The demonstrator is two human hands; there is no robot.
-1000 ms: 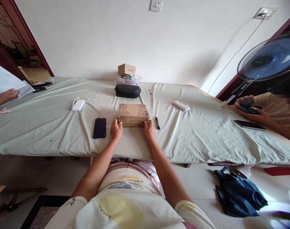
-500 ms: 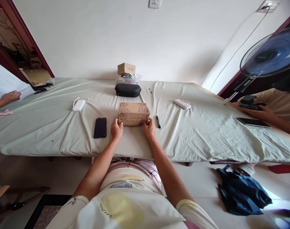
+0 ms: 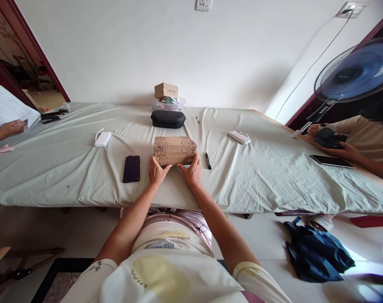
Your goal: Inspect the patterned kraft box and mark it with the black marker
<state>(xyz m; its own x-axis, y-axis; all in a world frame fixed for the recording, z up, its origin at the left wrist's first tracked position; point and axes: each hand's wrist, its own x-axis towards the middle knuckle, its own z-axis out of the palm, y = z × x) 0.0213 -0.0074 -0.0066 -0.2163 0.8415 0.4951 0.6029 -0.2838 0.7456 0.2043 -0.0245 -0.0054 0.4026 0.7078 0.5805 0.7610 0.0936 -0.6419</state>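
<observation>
A brown cardboard box (image 3: 175, 147) with black swirl drawings sits on the cloth-covered table in front of me. My left hand (image 3: 157, 170) grips its near left corner, the thumb along the lower front edge. Opposite it, my right hand (image 3: 191, 169) holds the near right corner, its thumb pointing inward. The fingers behind the corners are partly hidden. Just right of the box lies a black marker (image 3: 208, 160). A dark phone (image 3: 131, 169) rests to the left of my left hand.
Behind the box are a black case (image 3: 167, 119), a plastic tub (image 3: 178, 103) and a smaller carton (image 3: 166, 90). White power banks (image 3: 102, 139) lie on both sides. One person holds papers (image 3: 10, 110) at left; another at right holds a dark device (image 3: 330, 138) near a fan (image 3: 352, 71).
My thumbs have swung inward along the front of the box, and the box looks tipped slightly toward me. At right, the other person has turned the dark device.
</observation>
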